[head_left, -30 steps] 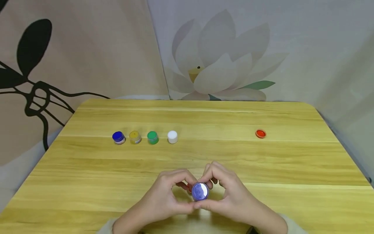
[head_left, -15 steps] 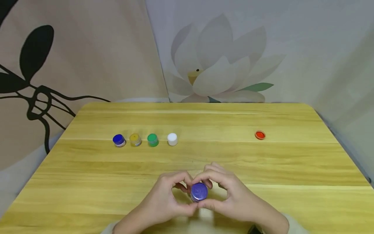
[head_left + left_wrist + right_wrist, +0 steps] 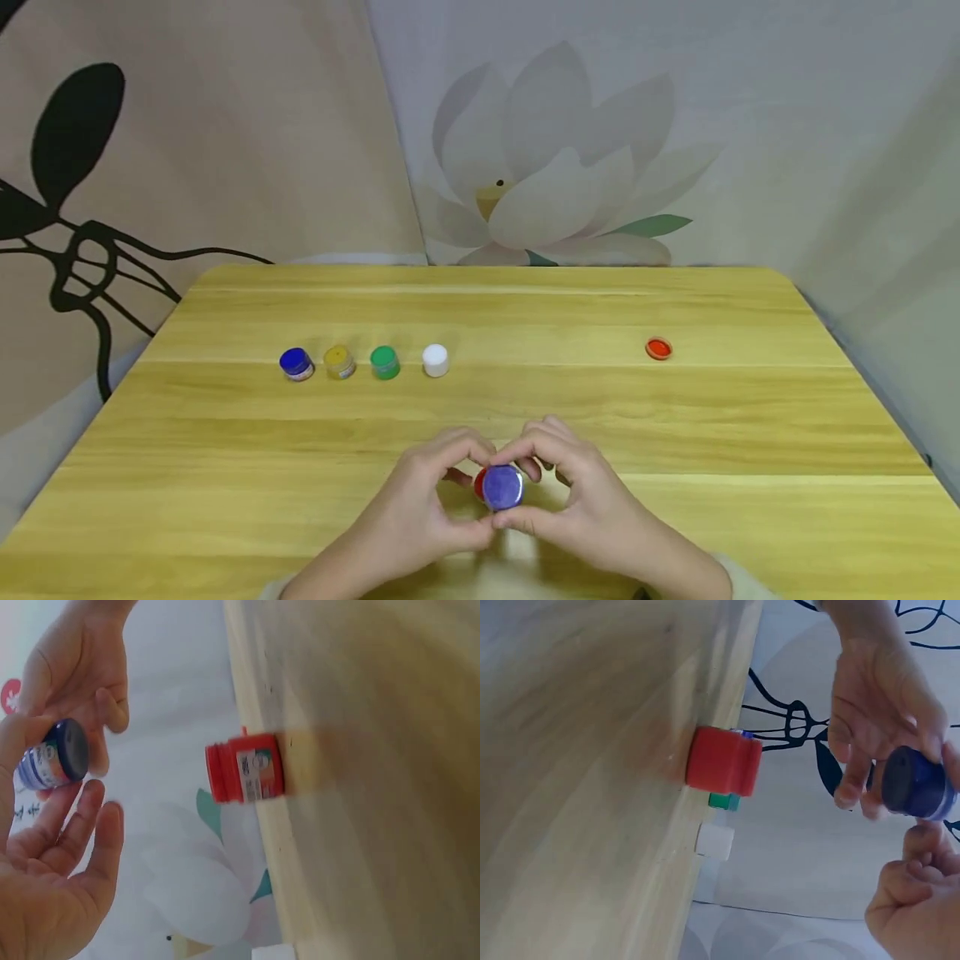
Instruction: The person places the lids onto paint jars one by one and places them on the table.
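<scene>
Between both hands, a small purple-blue paint jar is held up off the table, its shiny round lid facing the head camera. My left hand pinches it from the left with thumb and forefinger. From the right, thumb and forefinger of my right hand grip its far and near edges. Below the held jar a red paint jar stands on the table, its threaded neck uncovered. Only a sliver of that red jar shows in the head view. A label is visible on the purple-blue jar's side in the left wrist view.
A row of closed jars stands farther back: blue, yellow, green and white. At the back right lies a small red lid, inside facing up. The wooden table meets a patterned cloth backdrop behind.
The purple-blue jar tilts slightly between the fingers, and both hands shift a little left in the view. More of the red jar shows beside it. The head view itself has moved slightly.
</scene>
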`<state>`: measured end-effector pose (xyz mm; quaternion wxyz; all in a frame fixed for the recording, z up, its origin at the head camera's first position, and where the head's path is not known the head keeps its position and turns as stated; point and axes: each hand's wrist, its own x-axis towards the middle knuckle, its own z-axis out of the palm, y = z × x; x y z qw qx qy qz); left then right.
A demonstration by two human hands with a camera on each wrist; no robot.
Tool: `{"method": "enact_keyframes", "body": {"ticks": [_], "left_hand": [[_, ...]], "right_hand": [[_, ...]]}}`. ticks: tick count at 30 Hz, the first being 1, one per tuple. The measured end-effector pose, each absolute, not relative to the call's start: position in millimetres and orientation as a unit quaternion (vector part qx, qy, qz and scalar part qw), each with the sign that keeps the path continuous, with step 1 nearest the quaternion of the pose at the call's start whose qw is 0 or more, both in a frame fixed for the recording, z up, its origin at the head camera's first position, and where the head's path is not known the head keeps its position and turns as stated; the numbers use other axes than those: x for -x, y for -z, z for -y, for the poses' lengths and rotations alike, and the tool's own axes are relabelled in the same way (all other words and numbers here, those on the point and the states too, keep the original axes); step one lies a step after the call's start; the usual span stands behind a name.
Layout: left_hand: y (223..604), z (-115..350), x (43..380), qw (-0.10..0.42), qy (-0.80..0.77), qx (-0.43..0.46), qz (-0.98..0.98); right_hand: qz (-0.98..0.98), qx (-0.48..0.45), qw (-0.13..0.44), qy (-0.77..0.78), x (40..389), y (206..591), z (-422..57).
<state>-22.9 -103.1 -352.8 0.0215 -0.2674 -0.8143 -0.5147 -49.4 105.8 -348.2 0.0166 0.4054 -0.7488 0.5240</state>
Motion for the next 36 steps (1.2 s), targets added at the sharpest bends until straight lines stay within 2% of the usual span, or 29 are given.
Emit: {"method": "enact_keyframes", "body": {"ticks": [6, 11, 17, 31, 36], "left_hand": [[349.6, 109.1, 36.2, 0.047, 0.466, 0.256, 0.846], [347.5, 114.6, 60.0, 0.025, 0.419, 0.230, 0.878], [351.8, 119.7, 95.5, 0.013, 0.394, 0.150, 0.907], [367.0, 114.5, 144.3, -0.023, 0.409, 0.121, 0.904], [367.7, 106.1, 155.1, -0.048, 0.392, 0.102, 0.913]], "right_hand": [[0.771, -0.381, 0.001, -0.511, 56.0, 344.9, -112.9], [0.802, -0.327, -0.005, -0.501, 69.0, 340.1, -130.9], [0.819, -0.268, -0.025, -0.507, 93.3, 341.5, -162.5], [0.860, -0.181, 0.042, -0.475, 135.4, 346.2, -218.8], [0.887, -0.147, 0.050, -0.435, 152.6, 350.0, -237.4]]}}
